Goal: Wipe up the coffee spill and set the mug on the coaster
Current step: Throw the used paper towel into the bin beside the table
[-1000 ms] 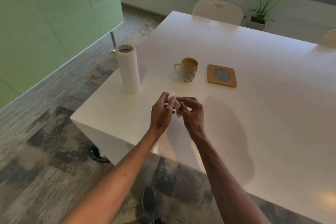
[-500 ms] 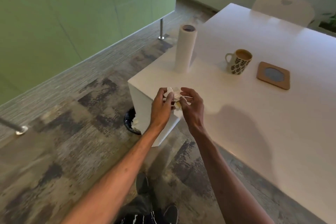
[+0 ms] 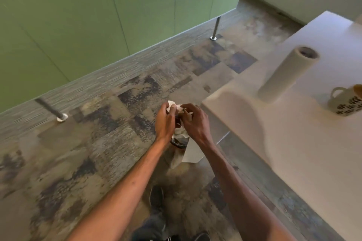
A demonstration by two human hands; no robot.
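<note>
My left hand (image 3: 165,120) and my right hand (image 3: 194,121) together grip a crumpled, stained paper towel (image 3: 177,108). They hold it out past the table's corner, over a dark waste bin (image 3: 178,141) on the floor that has white paper in it. The patterned mug (image 3: 347,101) with coffee stands on the white table (image 3: 293,143) at the right edge of the view, cut off by the frame. The coaster is out of view.
A tall roll of paper towels (image 3: 286,75) stands upright near the table's corner, left of the mug. A green partition (image 3: 98,15) on metal legs runs along the far left. Patterned carpet lies between it and the table. My shoes (image 3: 156,197) show below.
The view has swung left and down, away from the table. Both hands, still holding the crumpled towel, have moved off the tabletop to above the bin. The coaster has left the frame.
</note>
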